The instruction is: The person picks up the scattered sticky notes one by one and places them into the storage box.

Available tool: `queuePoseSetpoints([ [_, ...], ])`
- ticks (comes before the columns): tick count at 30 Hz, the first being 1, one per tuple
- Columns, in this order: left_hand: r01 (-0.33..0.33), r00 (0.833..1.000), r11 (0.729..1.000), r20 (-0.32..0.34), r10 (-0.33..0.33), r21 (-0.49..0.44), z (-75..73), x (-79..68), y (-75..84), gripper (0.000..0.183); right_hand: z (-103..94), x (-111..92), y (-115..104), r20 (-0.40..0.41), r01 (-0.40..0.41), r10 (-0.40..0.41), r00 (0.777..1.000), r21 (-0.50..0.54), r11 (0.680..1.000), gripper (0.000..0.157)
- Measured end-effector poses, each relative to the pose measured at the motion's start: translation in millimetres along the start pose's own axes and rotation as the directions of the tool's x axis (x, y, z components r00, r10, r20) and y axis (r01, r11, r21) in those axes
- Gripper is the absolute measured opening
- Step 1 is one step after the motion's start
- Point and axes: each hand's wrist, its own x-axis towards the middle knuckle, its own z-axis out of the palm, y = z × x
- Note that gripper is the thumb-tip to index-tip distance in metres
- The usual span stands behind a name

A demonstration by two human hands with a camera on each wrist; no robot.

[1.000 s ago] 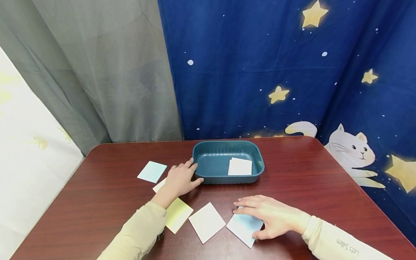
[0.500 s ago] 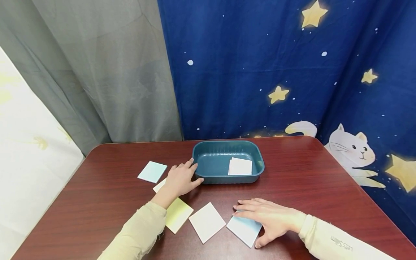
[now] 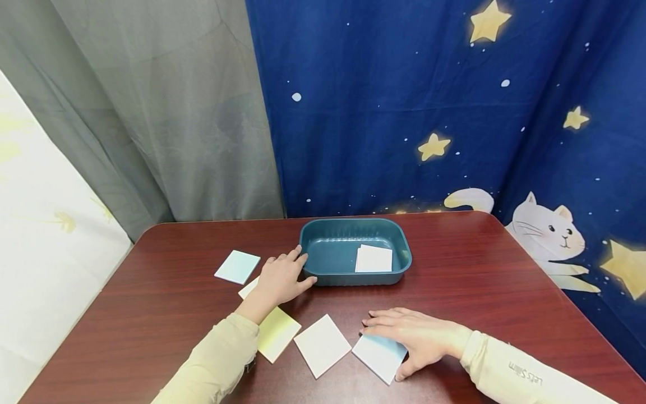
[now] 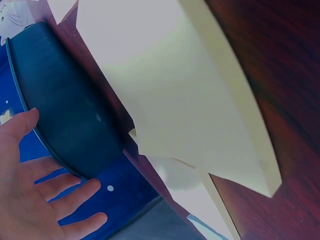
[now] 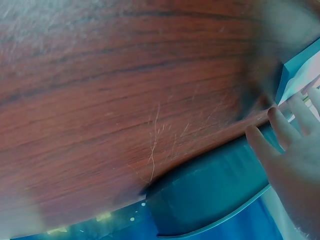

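Note:
In the head view my left hand [image 3: 279, 279] is at the left end of a dark teal rectangular plastic box [image 3: 328, 279], fingers spread along the rim and thumb near the front corner. The left wrist view shows the fingers [image 4: 75, 200] extended at the rim. My right hand [image 3: 419, 335] lies over a light blue sticky note pad [image 3: 378, 359] flat on the table. Its fingers reach past the pad's far corner, and the thumb sits at the near right edge. The palm hides the pad's right part. Right wrist view: relaxed fingers [image 5: 285, 127] beside the pad's blue edge [image 5: 300, 62].
White square pads [image 3: 373, 260] lie inside the box. On the table [image 3: 469, 269] are a cream pad [image 3: 323, 345], a yellow pad [image 3: 278, 332], a pale pad [image 3: 248, 287] partly under the left arm, and a pale aqua pad [image 3: 237, 266]. Curtains hang behind.
My right thumb has slid off the blue pad's top to its near right edge, and the fingers have shifted slightly nearer. My left hand, the box and the pads have stayed in place.

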Motion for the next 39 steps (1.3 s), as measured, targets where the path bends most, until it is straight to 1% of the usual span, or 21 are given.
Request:
queuePoseSetpoints([
  [6,0.001,1.0,1.0,-0.007,-0.001,0.0,0.0,-0.1,0.0,0.062,-0.3,1,0,0.016,-0.013,0.013,1.0,0.025,1.0,0.083],
  [9,-0.001,1.0,1.0,-0.005,0.001,0.001,-0.2,-0.5,0.1,0.062,1.3,2,0,0.002,-0.01,0.01,1.0,0.012,1.0,0.082],
  [11,-0.001,1.0,1.0,0.0,0.001,-0.001,-0.5,-0.6,0.4,0.062,3.5,2,1,-0.026,-0.003,0.003,1.0,-0.008,1.0,0.08],
  [17,-0.002,1.0,1.0,-0.002,0.002,-0.003,-1.8,-0.7,0.9,0.062,10.1,3,1,-0.14,-0.006,-0.012,0.99,-0.126,0.992,0.078],
  [23,-0.003,1.0,1.0,-0.001,0.003,-0.006,-1.1,-0.7,0.3,0.062,12.9,1,1,-0.191,-0.041,0.002,0.982,-0.202,0.979,0.077],
  [28,0.001,1.0,1.0,0.003,-0.001,-0.004,-0.2,-0.3,0.1,0.063,14.6,-1,0,-0.218,-0.057,0.011,0.976,-0.204,0.977,0.076],
  [34,0.0,1.0,1.0,-0.003,-0.001,-0.008,0.0,-0.7,0.5,0.063,14.7,-4,-3,-0.218,-0.115,0.077,0.973,-0.167,0.979,0.078],
  [39,0.001,1.0,1.0,-0.005,-0.001,-0.009,0.0,-1.1,0.9,0.062,15.5,-5,-3,-0.229,-0.13,0.082,0.97,-0.207,0.97,0.078],
])
